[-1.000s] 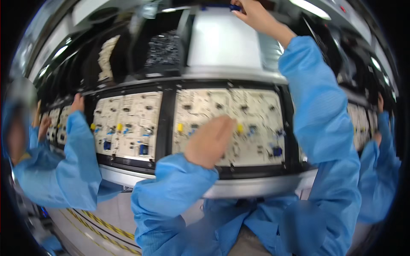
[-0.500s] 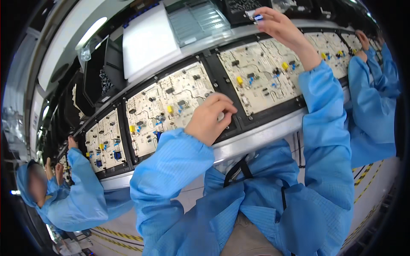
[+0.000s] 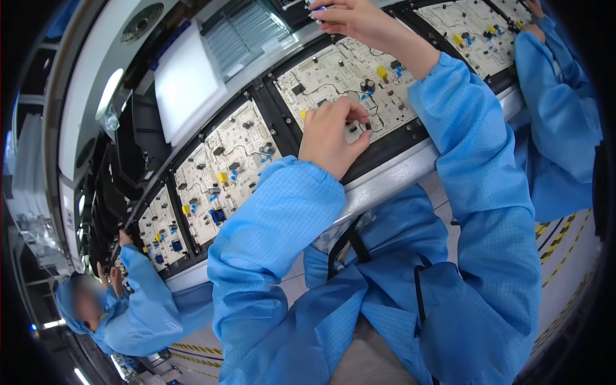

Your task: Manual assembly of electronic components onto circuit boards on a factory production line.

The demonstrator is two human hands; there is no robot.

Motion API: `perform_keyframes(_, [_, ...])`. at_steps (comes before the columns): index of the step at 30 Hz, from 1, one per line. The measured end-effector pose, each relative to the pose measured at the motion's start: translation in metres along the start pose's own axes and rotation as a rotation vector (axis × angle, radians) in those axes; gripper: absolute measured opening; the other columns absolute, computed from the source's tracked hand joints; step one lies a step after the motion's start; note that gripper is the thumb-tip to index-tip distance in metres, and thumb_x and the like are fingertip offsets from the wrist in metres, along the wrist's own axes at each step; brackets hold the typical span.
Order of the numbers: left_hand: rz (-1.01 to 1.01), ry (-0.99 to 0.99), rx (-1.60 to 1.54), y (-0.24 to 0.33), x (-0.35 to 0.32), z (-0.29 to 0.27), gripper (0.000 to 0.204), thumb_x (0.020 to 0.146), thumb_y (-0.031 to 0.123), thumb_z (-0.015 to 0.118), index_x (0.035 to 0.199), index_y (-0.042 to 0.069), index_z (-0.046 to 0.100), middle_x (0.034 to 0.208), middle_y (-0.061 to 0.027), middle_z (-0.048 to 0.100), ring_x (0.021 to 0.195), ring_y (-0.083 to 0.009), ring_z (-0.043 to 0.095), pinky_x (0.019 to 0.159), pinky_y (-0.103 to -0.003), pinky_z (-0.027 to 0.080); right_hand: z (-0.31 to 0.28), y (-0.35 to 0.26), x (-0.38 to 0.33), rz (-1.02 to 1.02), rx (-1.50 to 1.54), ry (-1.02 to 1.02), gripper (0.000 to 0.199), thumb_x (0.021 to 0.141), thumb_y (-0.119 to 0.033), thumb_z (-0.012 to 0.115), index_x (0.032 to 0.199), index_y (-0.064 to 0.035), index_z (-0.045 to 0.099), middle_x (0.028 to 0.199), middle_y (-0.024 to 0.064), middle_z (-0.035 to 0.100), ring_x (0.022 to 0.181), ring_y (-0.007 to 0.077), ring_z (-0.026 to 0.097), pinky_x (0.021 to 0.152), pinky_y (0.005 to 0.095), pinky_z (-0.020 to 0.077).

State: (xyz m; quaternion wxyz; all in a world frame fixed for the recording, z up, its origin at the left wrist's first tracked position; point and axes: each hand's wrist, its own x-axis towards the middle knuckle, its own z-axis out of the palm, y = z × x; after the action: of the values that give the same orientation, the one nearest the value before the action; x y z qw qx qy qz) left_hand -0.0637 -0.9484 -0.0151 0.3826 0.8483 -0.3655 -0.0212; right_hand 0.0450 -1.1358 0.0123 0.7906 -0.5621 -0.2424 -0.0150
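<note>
My left hand [image 3: 335, 136] hovers over the near left part of a cream circuit board [image 3: 401, 106], its fingers curled and the thumb apart from them. Small black components [image 3: 367, 126] show in the gap between thumb and fingers; they appear to belong to the board. Beyond the board's far edge, my right hand [image 3: 366, 24] pinches a small blue-and-silver part [image 3: 317, 13] at its fingertips. Its exact kind is too small to tell. The board sits in a black frame and carries yellow blocks [image 3: 383, 72], blue parts and black cylinders.
More populated boards [image 3: 224, 163] stand in a row along the metal-edged line [image 3: 378, 186]. Behind them are a white panel [image 3: 186, 83], a clear ribbed tray [image 3: 247, 38] and black bins [image 3: 151, 122]. Co-workers in blue work at left [image 3: 138, 314] and right [image 3: 555, 122].
The view has shifted, so the boards appear farther left. My left hand has gone from the frame gap onto the right-hand board. My right hand still pinches the blue-and-silver part.
</note>
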Motion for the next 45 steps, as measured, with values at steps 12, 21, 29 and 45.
perform_keyframes(12, [-0.033,0.045,0.227,0.005,-0.001,0.006,0.025,0.069,0.015,0.073,0.087,0.012,0.056,0.083,0.0024,0.06,0.085,-0.0133,0.058,0.085,-0.032,0.029,-0.002,-0.002,0.0,0.186,-0.04,0.157,0.017,0.087,-0.011,0.062,0.102,-0.0034,0.058,0.078,0.0023,0.059,0.069,0.0093,0.057,0.063,0.0219,0.0462])
perform_keyframes(21, [-0.031,0.025,0.264,0.009,0.001,0.005,0.024,0.07,0.015,0.073,0.087,0.012,0.056,0.083,0.0018,0.061,0.083,-0.0133,0.059,0.084,-0.031,0.029,-0.007,0.003,0.0,0.194,-0.016,0.155,0.021,0.086,-0.012,0.063,0.104,-0.0024,0.058,0.081,0.0037,0.06,0.072,0.0099,0.058,0.066,0.0219,0.0476])
perform_keyframes(29, [0.025,0.052,0.348,0.016,0.003,0.005,0.022,0.073,0.015,0.069,0.088,0.013,0.054,0.078,0.0032,0.062,0.078,-0.0156,0.057,0.079,-0.031,0.032,-0.005,-0.004,-0.002,0.209,-0.072,0.153,0.022,0.086,-0.011,0.063,0.105,-0.001,0.058,0.083,0.0046,0.061,0.074,0.0104,0.058,0.067,0.0218,0.0475])
perform_keyframes(45, [-0.076,-0.035,0.233,0.01,0.006,-0.004,0.021,0.075,0.012,0.07,0.089,0.012,0.053,0.082,0.0022,0.065,0.08,-0.0139,0.06,0.082,-0.031,0.031,-0.009,-0.007,-0.003,0.184,-0.095,0.117,0.023,0.086,-0.012,0.064,0.104,0.0002,0.058,0.08,0.0044,0.061,0.07,0.0099,0.057,0.064,0.0214,0.0461])
